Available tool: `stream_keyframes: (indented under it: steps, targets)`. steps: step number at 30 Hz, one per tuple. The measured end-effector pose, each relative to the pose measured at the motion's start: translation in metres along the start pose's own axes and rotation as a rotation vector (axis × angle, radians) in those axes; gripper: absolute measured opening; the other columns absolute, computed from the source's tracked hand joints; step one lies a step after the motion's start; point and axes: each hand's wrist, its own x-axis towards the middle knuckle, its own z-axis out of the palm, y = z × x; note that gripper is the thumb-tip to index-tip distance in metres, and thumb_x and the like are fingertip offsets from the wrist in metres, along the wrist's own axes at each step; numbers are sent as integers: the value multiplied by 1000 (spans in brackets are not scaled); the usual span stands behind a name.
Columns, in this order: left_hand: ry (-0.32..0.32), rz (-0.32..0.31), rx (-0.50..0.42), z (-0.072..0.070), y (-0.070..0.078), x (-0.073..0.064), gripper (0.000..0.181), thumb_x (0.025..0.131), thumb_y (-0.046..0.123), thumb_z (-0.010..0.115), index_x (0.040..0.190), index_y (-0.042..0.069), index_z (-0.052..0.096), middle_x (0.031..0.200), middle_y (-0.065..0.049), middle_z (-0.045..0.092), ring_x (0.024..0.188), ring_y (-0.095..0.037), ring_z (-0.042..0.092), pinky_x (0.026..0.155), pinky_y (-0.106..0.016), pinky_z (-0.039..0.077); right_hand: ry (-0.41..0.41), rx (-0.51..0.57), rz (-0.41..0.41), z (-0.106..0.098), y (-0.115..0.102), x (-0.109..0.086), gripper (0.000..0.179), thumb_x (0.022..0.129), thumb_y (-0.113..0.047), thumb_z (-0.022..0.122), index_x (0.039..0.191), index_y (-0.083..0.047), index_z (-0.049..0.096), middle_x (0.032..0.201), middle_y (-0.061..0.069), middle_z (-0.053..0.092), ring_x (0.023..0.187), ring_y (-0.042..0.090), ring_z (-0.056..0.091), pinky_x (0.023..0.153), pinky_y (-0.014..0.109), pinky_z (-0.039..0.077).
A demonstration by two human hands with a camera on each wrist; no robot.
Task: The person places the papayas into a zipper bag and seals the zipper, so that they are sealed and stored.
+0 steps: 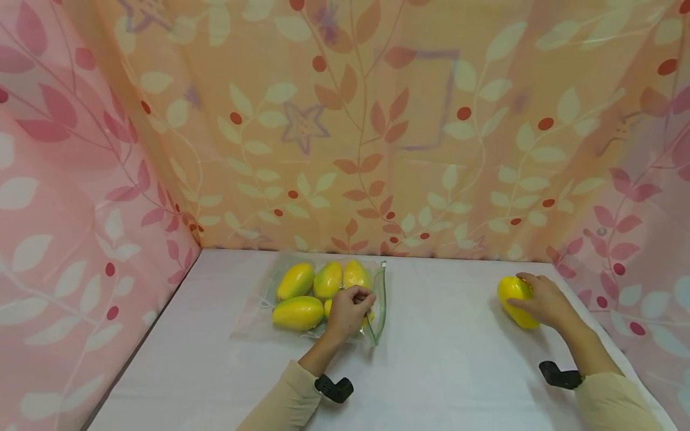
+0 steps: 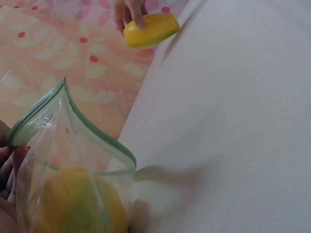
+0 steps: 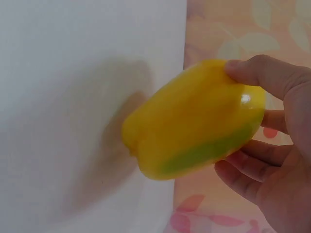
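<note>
A clear zip bag [image 1: 250, 326] with a green seal [image 1: 384, 299] lies at the table's centre-left, several yellow-green mangoes [image 1: 297, 313] inside. My left hand [image 1: 349, 312] pinches the bag near its mouth; in the left wrist view the bag's mouth [image 2: 99, 133] stands parted above a mango [image 2: 80, 204]. Off to the right, my right hand [image 1: 552, 305] grips a yellow bell pepper [image 1: 508, 292] with a green patch. The right wrist view has the thumb over the top of the pepper [image 3: 194, 126] and the other fingers beneath, its narrower end tilted toward the table.
A white cloth covers the table [image 1: 442, 359]. Floral curtains [image 1: 345, 131] hang behind it and along both sides. A dark wrist camera [image 1: 334, 389] is strapped to the left wrist, another [image 1: 559, 377] to the right.
</note>
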Motion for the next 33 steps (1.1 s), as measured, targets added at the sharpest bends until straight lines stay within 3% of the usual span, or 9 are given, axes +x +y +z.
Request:
stream_keyframes:
  steps: [13, 24, 33]
  targets:
    - [-6, 9, -26, -1, 5, -1, 17, 91, 20, 67, 95, 4, 70, 83, -8, 69, 64, -9, 60, 61, -18, 54, -63, 170, -18, 19, -29, 5, 83, 85, -49, 70, 139, 7, 41, 124, 34, 52, 104, 42, 53, 89, 53, 53]
    - [2, -1, -17, 2, 1, -2, 15, 91, 20, 68, 94, 5, 71, 82, -6, 69, 64, -9, 59, 60, -18, 53, -118, 349, 10, 35, -57, 9, 88, 84, -57, 67, 141, 2, 37, 133, 32, 49, 115, 43, 52, 96, 53, 50]
    - [7, 0, -14, 2, 0, -1, 15, 91, 20, 68, 93, 5, 72, 82, -6, 69, 64, -9, 59, 60, -17, 53, -124, 499, 16, 46, -78, 14, 84, 85, -52, 69, 141, 1, 36, 134, 30, 49, 114, 37, 56, 94, 45, 53]
